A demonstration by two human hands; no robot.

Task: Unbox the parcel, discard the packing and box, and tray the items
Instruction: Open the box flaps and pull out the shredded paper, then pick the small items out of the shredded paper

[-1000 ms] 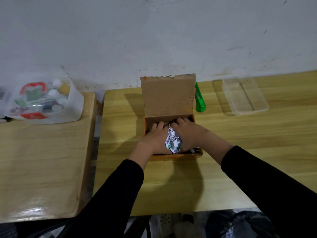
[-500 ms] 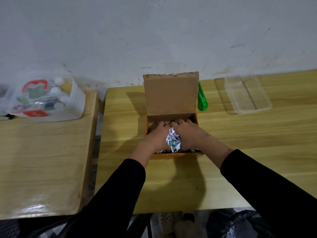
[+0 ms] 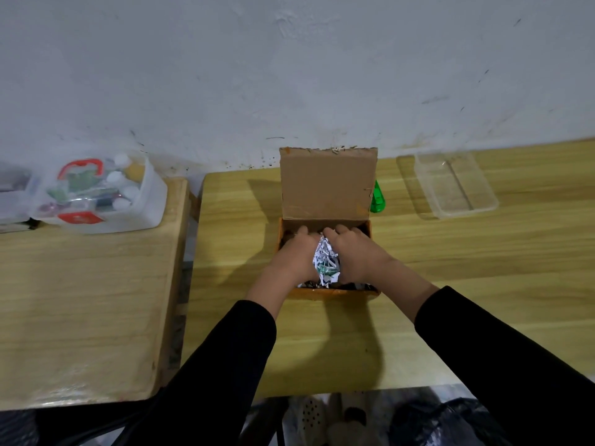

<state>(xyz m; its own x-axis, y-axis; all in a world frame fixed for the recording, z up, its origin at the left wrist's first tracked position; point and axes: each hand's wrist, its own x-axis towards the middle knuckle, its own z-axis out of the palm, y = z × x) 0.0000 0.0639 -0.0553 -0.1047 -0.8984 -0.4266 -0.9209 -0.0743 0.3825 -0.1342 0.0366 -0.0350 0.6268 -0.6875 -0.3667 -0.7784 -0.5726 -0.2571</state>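
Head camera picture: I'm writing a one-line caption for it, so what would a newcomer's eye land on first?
First, the two hands, left hand and right hand, pressed together around a wad of shredded paper inside the open cardboard box at the table's middle. Next, the clear empty tray far right by the wall, and the green tool peeking out behind the box lid.

I'm seeing two worktops [image 3: 483,268] [image 3: 80,300], one box [image 3: 326,185], one paper wad [image 3: 326,263], one clear tray [image 3: 455,185], one green cutter [image 3: 377,201], one tub [image 3: 96,194], two hands [image 3: 294,259] [image 3: 357,252].
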